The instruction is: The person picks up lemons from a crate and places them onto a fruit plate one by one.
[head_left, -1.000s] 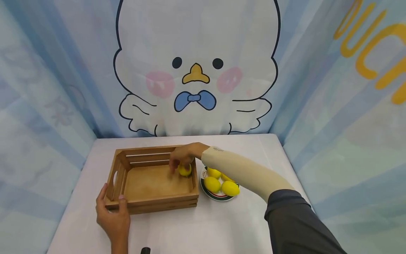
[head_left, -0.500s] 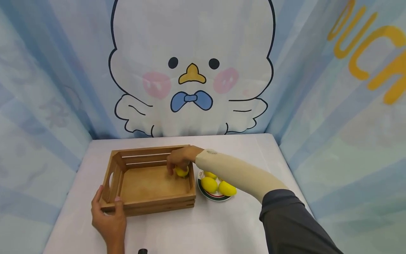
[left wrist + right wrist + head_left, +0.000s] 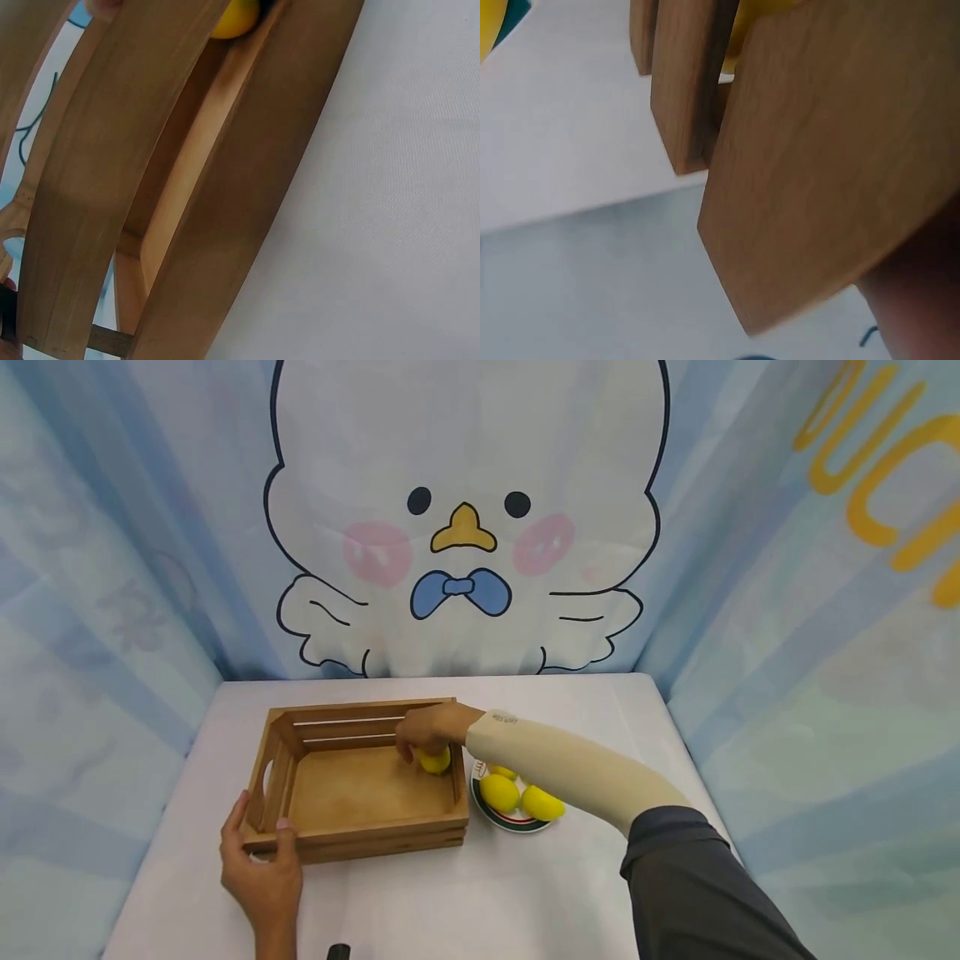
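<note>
A slatted wooden crate (image 3: 360,842) stands on the table's left half. Its near left corner is in the grip of my left hand (image 3: 264,868), thumb on the front rail and fingers at the side. My right hand (image 3: 433,727) reaches over the crate's right end, fingers bent down around a lemon (image 3: 436,762) at the floor by the right wall. Part of that lemon is hidden under the hand. Through the slats, the left wrist view catches the lemon (image 3: 236,19); crate wood (image 3: 817,150) fills much of the right wrist view.
Right of the crate, a dark-rimmed plate (image 3: 517,827) bears several lemons (image 3: 499,793), partly covered by my right forearm. A small black object (image 3: 339,952) shows at the bottom edge. Curtains (image 3: 465,635) enclose the white table at the back and sides.
The right hand stays over the lemon in the crate, its fingers shifting slightly. My left hand keeps its hold on the corner. The head view sways a little.
</note>
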A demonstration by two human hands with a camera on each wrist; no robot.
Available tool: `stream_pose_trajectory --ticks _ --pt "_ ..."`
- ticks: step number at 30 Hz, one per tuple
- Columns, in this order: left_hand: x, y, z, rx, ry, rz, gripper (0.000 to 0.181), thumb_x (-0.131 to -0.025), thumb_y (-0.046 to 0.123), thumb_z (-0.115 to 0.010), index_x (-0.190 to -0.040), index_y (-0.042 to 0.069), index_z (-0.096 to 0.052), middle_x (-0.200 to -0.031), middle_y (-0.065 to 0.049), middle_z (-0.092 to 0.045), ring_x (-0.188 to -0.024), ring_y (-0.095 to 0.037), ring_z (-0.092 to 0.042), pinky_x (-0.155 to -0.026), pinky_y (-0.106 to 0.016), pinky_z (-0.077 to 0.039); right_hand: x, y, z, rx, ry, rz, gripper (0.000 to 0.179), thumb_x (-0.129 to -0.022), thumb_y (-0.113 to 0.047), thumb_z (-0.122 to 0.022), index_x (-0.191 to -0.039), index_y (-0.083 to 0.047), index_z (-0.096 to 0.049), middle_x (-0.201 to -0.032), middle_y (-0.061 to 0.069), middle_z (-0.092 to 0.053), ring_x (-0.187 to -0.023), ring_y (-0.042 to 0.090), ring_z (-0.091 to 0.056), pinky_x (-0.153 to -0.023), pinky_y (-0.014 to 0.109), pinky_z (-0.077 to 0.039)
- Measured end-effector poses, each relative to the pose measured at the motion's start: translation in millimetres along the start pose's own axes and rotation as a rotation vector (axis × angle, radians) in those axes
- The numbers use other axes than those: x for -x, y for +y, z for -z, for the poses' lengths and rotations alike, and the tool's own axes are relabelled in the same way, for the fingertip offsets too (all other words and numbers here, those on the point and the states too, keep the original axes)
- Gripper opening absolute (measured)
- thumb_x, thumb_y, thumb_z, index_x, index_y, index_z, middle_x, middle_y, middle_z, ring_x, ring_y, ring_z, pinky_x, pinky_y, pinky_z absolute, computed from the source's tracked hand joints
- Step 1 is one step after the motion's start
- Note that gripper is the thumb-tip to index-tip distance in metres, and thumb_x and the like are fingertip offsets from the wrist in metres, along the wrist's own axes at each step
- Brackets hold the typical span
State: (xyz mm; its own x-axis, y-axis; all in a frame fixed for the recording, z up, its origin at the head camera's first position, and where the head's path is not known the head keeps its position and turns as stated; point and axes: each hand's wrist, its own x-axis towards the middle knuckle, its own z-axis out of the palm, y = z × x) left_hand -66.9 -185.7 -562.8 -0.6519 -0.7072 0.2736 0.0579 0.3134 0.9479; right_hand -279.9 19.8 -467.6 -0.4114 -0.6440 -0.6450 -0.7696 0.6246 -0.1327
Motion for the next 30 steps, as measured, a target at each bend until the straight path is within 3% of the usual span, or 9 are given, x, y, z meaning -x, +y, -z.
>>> stream_pose_trajectory --ticks 6,13,17,21,25,30 --pt "0.2 1.2 -2.0 -0.007 -0.008 0.006 0.068 -0.090 -0.005 -0.069 -0.150 0.024 -0.060 -0.155 -0.003 -0.061 -0.147 -0.010 -0.049 -0.125 -0.024 -0.034 -3.6 6.7 -3.3 -0.183 0.058 0.099 0.054 -0.090 0.014 -0.066 -0.127 -0.024 -0.076 -0.140 0.002 -0.064 -0.125 0.017 -0.058 -0.107 0.029 -0.053" --pt "1.2 0.8 -2.1 -0.010 0.005 0.001 0.068 -0.089 -0.004 -0.069 -0.150 0.025 -0.061 -0.154 -0.003 -0.061 -0.147 -0.011 -0.050 -0.125 -0.023 -0.035 -4.2 5.0 -8.8 -0.052 0.107 0.075 0.051 -0.091 0.011 -0.067 -0.130 -0.021 -0.074 -0.139 0.002 -0.063 -0.120 0.016 -0.058 -0.102 0.026 -0.054" --pt "0.0 -0.8 -2.1 0.004 0.013 -0.005 0.067 -0.088 -0.006 -0.069 -0.149 0.020 -0.062 -0.153 -0.004 -0.062 -0.146 -0.009 -0.050 -0.125 -0.024 -0.036 -6.7 0.5 -9.4 -0.048 0.104 0.081 0.055 -0.090 0.010 -0.073 -0.137 -0.020 -0.071 -0.143 0.004 -0.063 -0.126 0.018 -0.060 -0.100 0.025 -0.056" --pt "0.1 -2.9 -3.2 0.009 0.002 0.003 0.066 -0.089 -0.006 -0.069 -0.150 0.018 -0.061 -0.154 -0.005 -0.061 -0.147 -0.008 -0.049 -0.126 -0.025 -0.035 -8.2 -1.7 -9.8 -0.087 0.042 0.047 0.055 -0.088 0.005 -0.081 -0.135 -0.021 -0.071 -0.139 0.003 -0.063 -0.122 0.017 -0.060 -0.097 0.026 -0.057" --pt "1.2 -4.5 -3.6 -0.002 0.009 0.003 0.065 -0.089 -0.007 -0.068 -0.150 0.015 -0.061 -0.153 -0.006 -0.062 -0.146 -0.008 -0.049 -0.125 -0.025 -0.035 -11.2 -4.9 -12.8 -0.123 -0.080 0.007 0.049 -0.086 0.002 -0.085 -0.127 -0.024 -0.074 -0.127 -0.003 -0.066 -0.110 0.015 -0.060 -0.088 0.026 -0.059" --pt "2.3 0.5 -3.8 -0.014 0.025 -0.007 0.065 -0.088 -0.008 -0.067 -0.150 0.013 -0.061 -0.153 -0.009 -0.062 -0.146 -0.007 -0.049 -0.125 -0.025 -0.035 -15.6 -8.8 -19.2 -0.010 -0.160 0.025 0.039 -0.085 -0.001 -0.087 -0.115 -0.023 -0.076 -0.118 -0.004 -0.066 -0.104 0.015 -0.059 -0.081 0.026 -0.059"
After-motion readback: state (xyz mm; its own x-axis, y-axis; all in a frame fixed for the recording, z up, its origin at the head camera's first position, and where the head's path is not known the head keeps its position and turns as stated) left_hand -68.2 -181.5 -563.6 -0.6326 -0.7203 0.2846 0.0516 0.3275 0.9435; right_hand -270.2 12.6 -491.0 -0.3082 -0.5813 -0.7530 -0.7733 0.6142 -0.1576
